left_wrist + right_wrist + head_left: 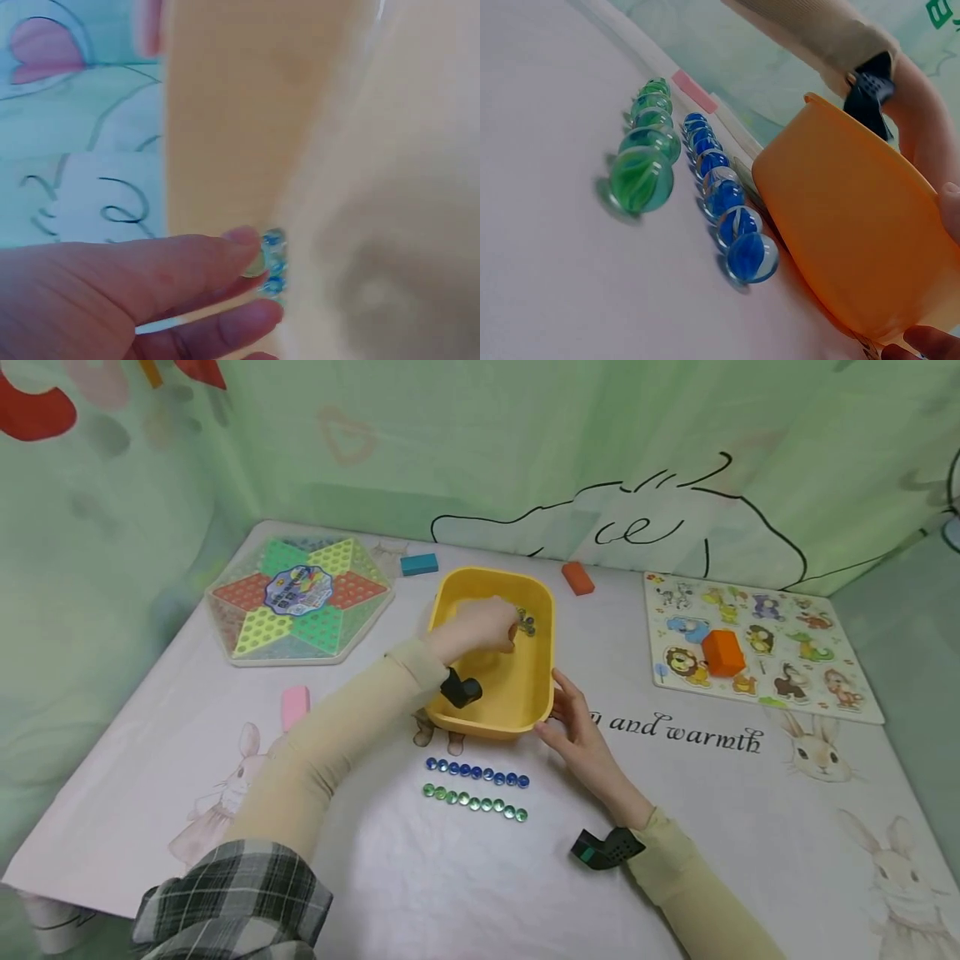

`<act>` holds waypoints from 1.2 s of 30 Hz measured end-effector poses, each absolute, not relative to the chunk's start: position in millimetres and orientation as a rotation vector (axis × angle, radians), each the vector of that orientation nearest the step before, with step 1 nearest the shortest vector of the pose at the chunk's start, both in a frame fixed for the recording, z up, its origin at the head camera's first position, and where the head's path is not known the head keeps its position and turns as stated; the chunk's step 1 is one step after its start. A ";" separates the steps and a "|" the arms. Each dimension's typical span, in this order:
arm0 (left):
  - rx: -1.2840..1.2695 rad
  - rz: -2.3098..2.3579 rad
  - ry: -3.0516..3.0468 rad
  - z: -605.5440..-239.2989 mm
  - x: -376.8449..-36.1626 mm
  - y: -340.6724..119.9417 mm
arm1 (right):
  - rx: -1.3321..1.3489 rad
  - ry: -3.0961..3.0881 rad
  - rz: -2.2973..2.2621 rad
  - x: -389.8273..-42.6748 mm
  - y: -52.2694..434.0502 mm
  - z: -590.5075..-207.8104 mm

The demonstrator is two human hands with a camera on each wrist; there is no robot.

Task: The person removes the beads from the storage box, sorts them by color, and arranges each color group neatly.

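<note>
left hand [480, 625] pinches marbles [271, 259] inside the yellow tub [450, 710]; right hand [581, 727] rests open-fingered against it.

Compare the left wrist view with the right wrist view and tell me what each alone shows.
Only the left wrist view shows the left hand, its fingertips at a few marbles inside the tub. Only the right wrist view shows the green row and blue row of marbles on the table, beside the tub. Both show the yellow tub.

marbles [753, 257]: glossy glass | tub [517, 693]: smooth plastic, probably | table cover [450, 877]: matt sheet
</note>
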State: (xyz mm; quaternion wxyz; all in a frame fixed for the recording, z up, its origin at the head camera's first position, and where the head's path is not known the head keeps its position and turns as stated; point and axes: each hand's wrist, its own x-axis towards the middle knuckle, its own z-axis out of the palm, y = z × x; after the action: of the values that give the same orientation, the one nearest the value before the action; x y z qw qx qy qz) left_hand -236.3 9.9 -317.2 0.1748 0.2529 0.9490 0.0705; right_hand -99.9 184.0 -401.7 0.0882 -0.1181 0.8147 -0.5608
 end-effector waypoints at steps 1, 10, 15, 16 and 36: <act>0.717 0.216 2.689 -314.9 -234.3 5.1 | -0.348 2.423 -1.668 -100.1 183.8 -402.0; 0.719 0.424 2.711 -305.1 -204.0 -27.7 | -0.357 2.410 -1.681 -99.9 183.6 -401.4; 0.711 0.525 2.750 -308.0 -181.2 -39.6 | -0.341 2.414 -1.666 -99.6 183.1 -401.9; 0.712 0.548 2.759 -308.9 -177.2 -42.2 | -0.338 2.416 -1.663 -99.7 182.9 -401.9; 0.940 1.274 2.669 -351.9 -134.3 -115.9 | -0.382 2.414 -1.687 -101.2 182.3 -400.4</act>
State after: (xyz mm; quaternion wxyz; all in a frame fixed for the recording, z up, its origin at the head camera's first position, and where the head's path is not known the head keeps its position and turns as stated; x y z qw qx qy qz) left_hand -134.3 -115.9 -351.9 0.0195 0.3028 0.8599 0.4104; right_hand -101.2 182.3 -400.4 0.0858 -0.1280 0.8099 -0.5659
